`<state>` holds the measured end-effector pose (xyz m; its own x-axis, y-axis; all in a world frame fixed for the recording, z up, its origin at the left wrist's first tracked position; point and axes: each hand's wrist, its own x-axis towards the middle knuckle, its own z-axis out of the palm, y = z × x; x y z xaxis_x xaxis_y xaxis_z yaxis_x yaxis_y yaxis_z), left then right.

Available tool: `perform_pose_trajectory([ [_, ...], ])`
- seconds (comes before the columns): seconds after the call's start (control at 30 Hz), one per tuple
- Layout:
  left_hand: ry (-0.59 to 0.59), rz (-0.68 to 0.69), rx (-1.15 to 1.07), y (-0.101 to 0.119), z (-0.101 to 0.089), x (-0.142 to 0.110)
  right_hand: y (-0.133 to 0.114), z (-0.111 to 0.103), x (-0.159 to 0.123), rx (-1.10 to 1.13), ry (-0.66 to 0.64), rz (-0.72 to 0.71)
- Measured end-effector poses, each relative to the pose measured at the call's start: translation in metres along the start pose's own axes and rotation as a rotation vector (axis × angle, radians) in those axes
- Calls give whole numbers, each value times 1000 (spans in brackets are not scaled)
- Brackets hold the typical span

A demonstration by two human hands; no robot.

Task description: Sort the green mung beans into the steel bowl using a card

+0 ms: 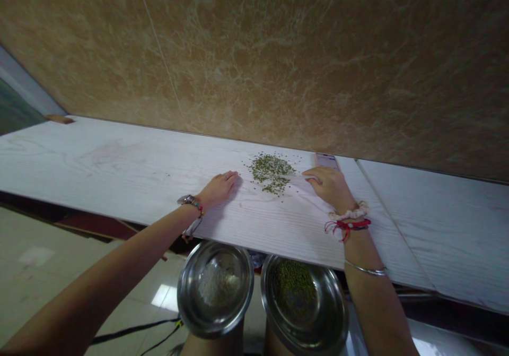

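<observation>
A loose patch of small green beans, like mung beans (269, 171), is spread on the white wood-grain tabletop (131, 170). To its left, my left hand (220, 187) lies on the tabletop with fingers stretched out, holding nothing visible. My right hand (326, 184) is at the right edge of the patch, thumb and fingers pinched together. Something thin and pale seems to reach from these fingertips toward the beans, but it is too faint to name. A few stray beans are scattered around the patch.
Two metal bowls rest on my legs below the table edge. The left bowl (183, 287) contains whitish grains; the right bowl (338, 313) holds green beans. Behind my right hand lies a phone (326, 161). A brown marbled wall (254, 69) borders the table's far side.
</observation>
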<state>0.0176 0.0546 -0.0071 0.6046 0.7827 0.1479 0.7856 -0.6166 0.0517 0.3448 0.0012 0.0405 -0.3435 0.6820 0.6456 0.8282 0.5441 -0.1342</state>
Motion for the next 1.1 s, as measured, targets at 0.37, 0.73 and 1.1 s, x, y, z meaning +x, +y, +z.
perform_pose_trajectory([
  [0.37,-8,-146,-51,19,-3,-6,-1,-10,2,14,-47,-5],
  [0.73,23,-165,-45,21,-3,-6,7,-16,-2,-19,-55,66],
  [1.1,30,-171,-52,21,-3,-5,3,-14,-2,-8,-46,93],
])
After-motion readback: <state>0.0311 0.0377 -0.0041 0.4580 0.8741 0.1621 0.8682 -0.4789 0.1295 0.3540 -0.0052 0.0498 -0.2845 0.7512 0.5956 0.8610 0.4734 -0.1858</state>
